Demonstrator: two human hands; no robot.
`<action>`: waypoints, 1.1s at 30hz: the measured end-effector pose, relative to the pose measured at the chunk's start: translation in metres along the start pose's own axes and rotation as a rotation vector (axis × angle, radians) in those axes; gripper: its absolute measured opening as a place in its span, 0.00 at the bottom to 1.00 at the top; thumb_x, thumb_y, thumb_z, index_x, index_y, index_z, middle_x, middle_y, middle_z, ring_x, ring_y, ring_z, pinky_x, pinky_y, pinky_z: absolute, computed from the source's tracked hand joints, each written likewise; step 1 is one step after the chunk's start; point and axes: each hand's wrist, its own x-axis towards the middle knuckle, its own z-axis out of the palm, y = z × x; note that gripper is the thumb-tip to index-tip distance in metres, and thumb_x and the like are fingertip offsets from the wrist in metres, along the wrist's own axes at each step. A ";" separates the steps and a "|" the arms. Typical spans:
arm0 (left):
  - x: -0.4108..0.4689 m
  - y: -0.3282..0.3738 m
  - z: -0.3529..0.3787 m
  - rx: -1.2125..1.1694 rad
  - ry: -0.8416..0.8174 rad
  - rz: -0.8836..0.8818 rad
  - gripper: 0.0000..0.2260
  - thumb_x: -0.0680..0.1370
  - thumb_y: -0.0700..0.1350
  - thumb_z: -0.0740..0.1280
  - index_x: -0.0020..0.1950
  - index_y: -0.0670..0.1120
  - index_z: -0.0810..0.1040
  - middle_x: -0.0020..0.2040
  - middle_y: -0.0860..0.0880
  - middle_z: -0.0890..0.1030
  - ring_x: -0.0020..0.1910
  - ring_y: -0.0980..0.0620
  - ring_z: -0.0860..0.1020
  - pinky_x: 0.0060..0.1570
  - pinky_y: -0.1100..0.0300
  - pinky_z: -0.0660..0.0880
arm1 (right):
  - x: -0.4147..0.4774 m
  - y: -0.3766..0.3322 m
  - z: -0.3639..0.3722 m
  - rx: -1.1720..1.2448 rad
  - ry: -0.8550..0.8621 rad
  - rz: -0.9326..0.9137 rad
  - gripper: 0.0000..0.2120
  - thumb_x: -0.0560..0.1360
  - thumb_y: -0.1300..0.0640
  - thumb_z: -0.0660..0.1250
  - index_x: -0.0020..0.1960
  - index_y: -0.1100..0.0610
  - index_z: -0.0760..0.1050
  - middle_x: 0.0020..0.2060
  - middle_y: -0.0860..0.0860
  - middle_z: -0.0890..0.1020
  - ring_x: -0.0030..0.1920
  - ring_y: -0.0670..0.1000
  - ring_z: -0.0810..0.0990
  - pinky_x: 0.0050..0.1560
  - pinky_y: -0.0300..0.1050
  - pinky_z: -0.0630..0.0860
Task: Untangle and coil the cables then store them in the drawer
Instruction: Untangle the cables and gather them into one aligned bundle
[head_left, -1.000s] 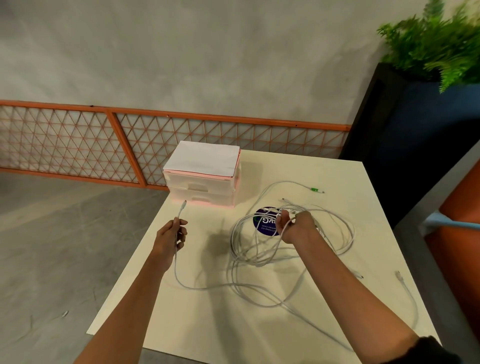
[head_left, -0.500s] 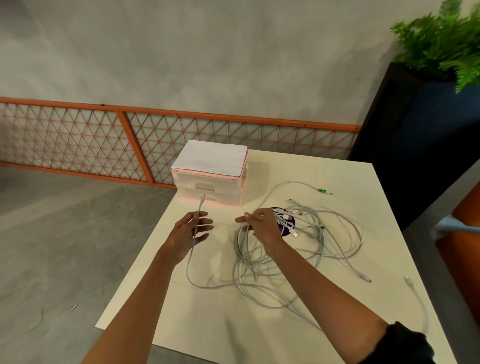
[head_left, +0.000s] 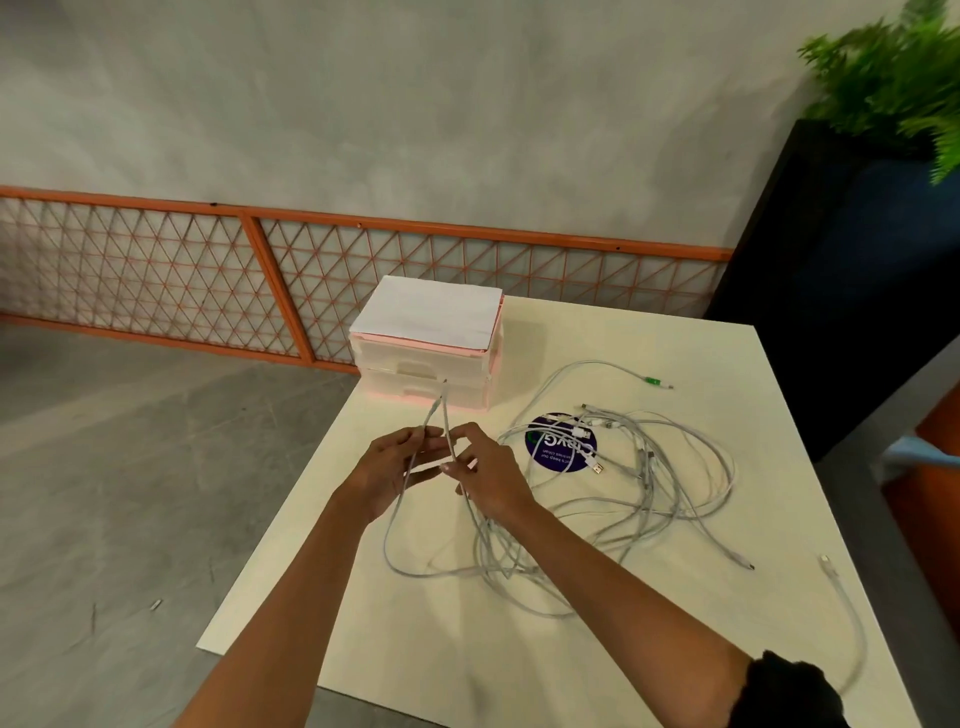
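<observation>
My left hand (head_left: 387, 467) and right hand (head_left: 488, 478) hover close together over the tabletop (head_left: 322, 613). Each pinches a strand of one white cable (head_left: 445, 415), whose tip points toward 12 o'clock. At their 3 o'clock, the cable tangle (head_left: 644, 488) sprawls across a blue sticker (head_left: 561, 449). Beyond, at 12 o'clock, stands the drawer unit (head_left: 426, 374), its drawers pushed in.
</observation>
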 end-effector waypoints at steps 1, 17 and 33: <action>0.000 0.000 0.000 -0.002 0.001 0.004 0.13 0.83 0.43 0.56 0.60 0.39 0.77 0.54 0.44 0.83 0.55 0.47 0.82 0.56 0.50 0.76 | 0.000 0.000 0.000 -0.027 -0.004 -0.014 0.12 0.75 0.62 0.68 0.57 0.57 0.72 0.39 0.57 0.81 0.30 0.51 0.78 0.37 0.38 0.74; 0.008 0.036 0.001 -0.329 0.139 0.111 0.13 0.84 0.42 0.50 0.41 0.48 0.68 0.24 0.55 0.67 0.22 0.59 0.67 0.29 0.66 0.73 | -0.004 0.014 0.010 0.004 -0.410 0.044 0.10 0.77 0.50 0.66 0.45 0.56 0.70 0.38 0.52 0.83 0.36 0.49 0.80 0.45 0.44 0.76; 0.006 0.044 -0.048 -0.321 0.435 0.247 0.13 0.84 0.43 0.50 0.43 0.48 0.69 0.23 0.57 0.67 0.19 0.60 0.61 0.20 0.69 0.58 | 0.002 0.053 -0.061 -0.967 -0.439 0.075 0.15 0.81 0.52 0.56 0.58 0.60 0.74 0.58 0.58 0.78 0.60 0.58 0.75 0.58 0.49 0.68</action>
